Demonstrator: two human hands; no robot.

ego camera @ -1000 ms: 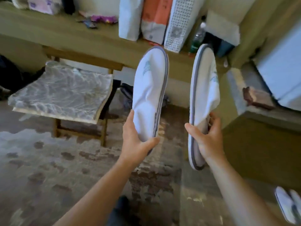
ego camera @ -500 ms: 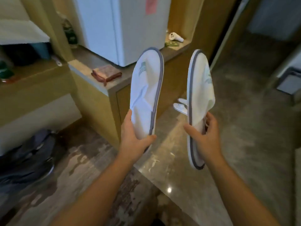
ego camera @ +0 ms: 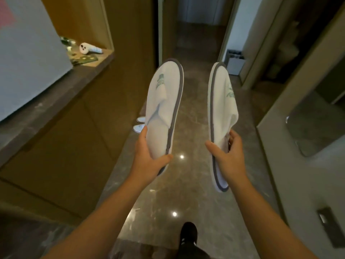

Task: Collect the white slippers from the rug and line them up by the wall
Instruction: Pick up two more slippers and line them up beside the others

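I hold two white slippers with grey soles upright in the air, toes up. My left hand (ego camera: 149, 157) grips the heel end of the left slipper (ego camera: 164, 101). My right hand (ego camera: 226, 156) pinches the right slipper (ego camera: 222, 109) near its middle, sole edge facing left. On the polished floor by the wooden cabinet (ego camera: 74, 143) lie two more white slippers (ego camera: 139, 125), partly hidden behind the left slipper.
A glossy marble hallway floor (ego camera: 188, 184) runs ahead between the cabinet on the left and a grey wall (ego camera: 298, 184) on the right. A white fridge (ego camera: 24, 58) stands on the cabinet ledge. A small bin (ego camera: 234, 64) stands far ahead. My dark shoe (ego camera: 188, 232) is below.
The view has swung right from the rug and shelf to the hallway. Both hands keep the same grip on the slippers. The pair on the floor came closer.
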